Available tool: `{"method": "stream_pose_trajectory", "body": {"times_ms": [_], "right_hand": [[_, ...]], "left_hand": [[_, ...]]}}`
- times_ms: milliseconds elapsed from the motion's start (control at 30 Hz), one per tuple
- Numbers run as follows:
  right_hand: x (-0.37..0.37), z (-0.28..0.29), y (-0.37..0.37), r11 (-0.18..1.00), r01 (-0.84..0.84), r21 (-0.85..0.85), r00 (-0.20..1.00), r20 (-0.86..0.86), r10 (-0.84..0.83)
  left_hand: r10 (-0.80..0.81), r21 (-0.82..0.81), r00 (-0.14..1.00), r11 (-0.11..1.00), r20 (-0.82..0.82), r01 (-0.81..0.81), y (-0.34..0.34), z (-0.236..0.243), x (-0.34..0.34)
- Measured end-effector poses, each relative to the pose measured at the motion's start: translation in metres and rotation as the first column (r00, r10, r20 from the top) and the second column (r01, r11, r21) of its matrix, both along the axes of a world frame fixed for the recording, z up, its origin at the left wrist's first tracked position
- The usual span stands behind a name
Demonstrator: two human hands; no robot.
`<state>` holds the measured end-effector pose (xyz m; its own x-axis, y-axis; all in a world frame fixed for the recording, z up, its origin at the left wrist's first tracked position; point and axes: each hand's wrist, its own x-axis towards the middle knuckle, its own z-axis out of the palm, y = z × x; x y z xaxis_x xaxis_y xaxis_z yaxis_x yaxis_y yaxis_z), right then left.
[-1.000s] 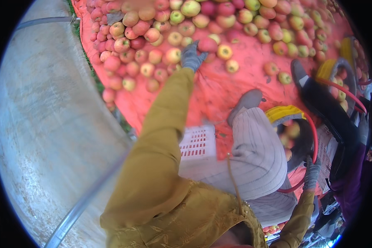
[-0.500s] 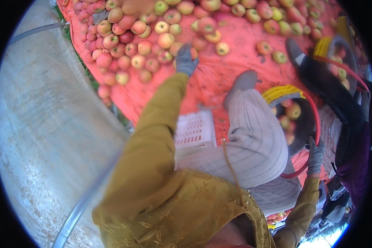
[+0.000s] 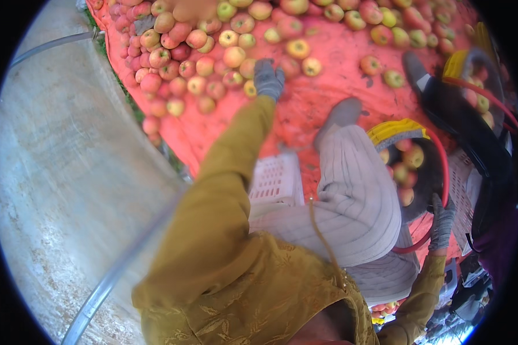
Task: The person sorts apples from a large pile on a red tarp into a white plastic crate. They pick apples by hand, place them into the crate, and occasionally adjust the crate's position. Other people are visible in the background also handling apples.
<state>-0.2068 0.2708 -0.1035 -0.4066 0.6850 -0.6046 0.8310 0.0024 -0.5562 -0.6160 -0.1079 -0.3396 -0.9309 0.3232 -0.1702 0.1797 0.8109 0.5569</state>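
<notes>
My left hand (image 3: 269, 79), in a grey glove, reaches onto the apple pile (image 3: 204, 68), fingers stretched forward and thumb apart. A blurred reddish apple (image 3: 292, 68) lies beside the thumb, and a yellowish apple (image 3: 250, 88) shows at the hand's other side. Nothing is visibly held there, though the palm is hidden. At the lower right, my right hand (image 3: 442, 221), also gloved in grey, is closed at the near edge of a dark bucket (image 3: 423, 198). That bucket has a yellow padded rim (image 3: 397, 130) and a red hoop (image 3: 445, 167). Several apples (image 3: 407, 179) lie in it.
A red sheet (image 3: 305, 129) lies under the apples. A pale slotted crate (image 3: 275, 178) stands by my leg (image 3: 357, 195). Another person's dark-clothed leg (image 3: 457, 129) and a second yellow-rimmed bucket (image 3: 456, 64) are at the right. A metal rail (image 3: 106, 287) borders the left side.
My left hand has shifted slightly right, its thumb now spread; the reddish apple by its fingertips now lies beside the thumb. My right hand stays at the bucket. The view has shifted slightly.
</notes>
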Motion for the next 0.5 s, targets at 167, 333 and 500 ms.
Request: {"method": "stream_pose_trajectory", "body": {"times_ms": [167,333,500], "right_hand": [[-0.005,0.005,-0.003,1.000,0.019,-0.016,1.000,0.014,-0.019],[-0.007,0.010,-0.010,0.999,0.041,-0.001,0.999,-0.007,-0.041],[-0.015,0.019,-0.012,0.999,-0.027,0.031,0.999,0.045,0.025]], "left_hand": [[-0.041,-0.052,0.950,0.998,-0.308,0.027,0.004,-0.040,-0.079],[-0.086,-0.259,0.996,0.961,0.035,0.093,0.039,-0.015,-0.112],[0.155,0.212,0.731,0.899,0.665,-0.384,0.026,0.010,-0.081]]}}
